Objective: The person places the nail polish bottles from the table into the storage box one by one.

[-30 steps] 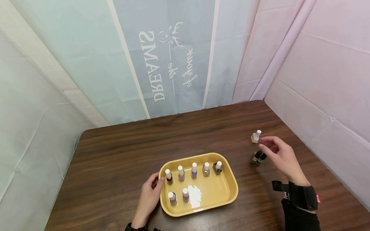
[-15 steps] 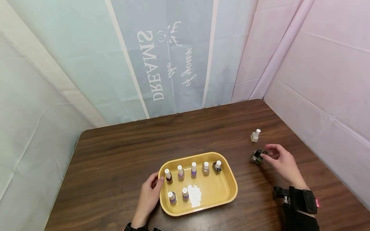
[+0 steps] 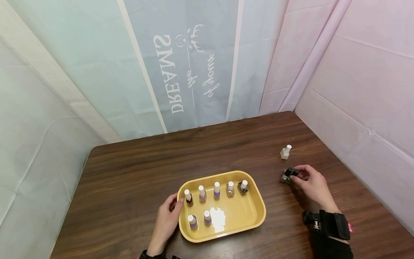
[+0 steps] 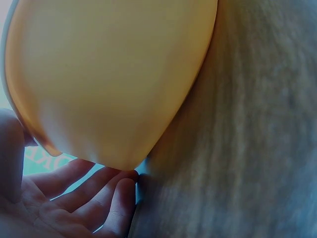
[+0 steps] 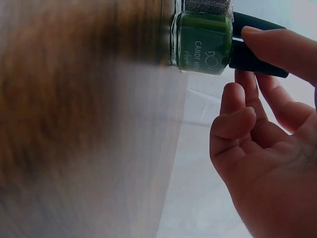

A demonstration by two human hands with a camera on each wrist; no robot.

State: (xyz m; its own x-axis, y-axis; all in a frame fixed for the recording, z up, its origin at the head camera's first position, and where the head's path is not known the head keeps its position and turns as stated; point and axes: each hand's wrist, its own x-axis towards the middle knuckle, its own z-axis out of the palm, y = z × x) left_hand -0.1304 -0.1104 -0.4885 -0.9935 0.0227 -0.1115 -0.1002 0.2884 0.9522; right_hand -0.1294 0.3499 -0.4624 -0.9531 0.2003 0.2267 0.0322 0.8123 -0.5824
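Observation:
At the right of the table, my right hand pinches the black cap of a green nail polish bottle between thumb and fingers. Right beside it stands a second black-capped bottle with dark glitter polish. In the left wrist view the fingers of my left hand lie against the outer wall of a yellow tray. From the head view, my left hand grips the tray's left side, thumb at the rim. White-capped nail polish bottles stand inside, including a dark one and a purple one.
A white-capped bottle of whitish polish stands behind the black-capped pair. The brown wooden table meets a printed curtain at the back. A pale fabric wall runs along its right edge.
My right hand has moved down and away from the whitish bottle to the black-capped pair, and its fingers have closed on a cap. The left hand and tray stay in place.

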